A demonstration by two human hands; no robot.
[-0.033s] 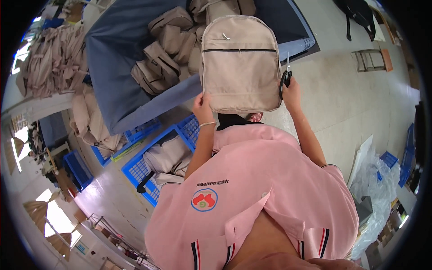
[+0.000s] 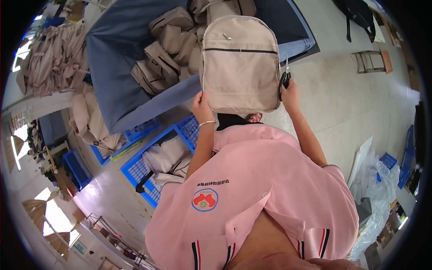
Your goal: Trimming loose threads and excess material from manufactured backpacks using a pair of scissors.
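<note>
A beige backpack (image 2: 240, 74) hangs upright before me, its front showing a dark zipper line across and a small metal zipper pull near the top. My left hand (image 2: 202, 107) is closed on the bag's lower left edge, with the thumb against the side. In my right hand (image 2: 291, 94) is a pair of scissors (image 2: 285, 80) with black handles, the blades pointing up and away from me beside the bag's right edge. That hand is at the lower right side of the bag; whether its fingers also grip the fabric is hidden.
Beyond the backpack stands a large blue fabric-lined bin (image 2: 112, 58) holding several beige bags (image 2: 164, 67). Blue plastic crates (image 2: 135, 173) with pale bags sit at my left. A low stool (image 2: 371, 61) and a black bag (image 2: 357, 18) are at the far right; clear plastic sheeting (image 2: 375, 198) lies near right.
</note>
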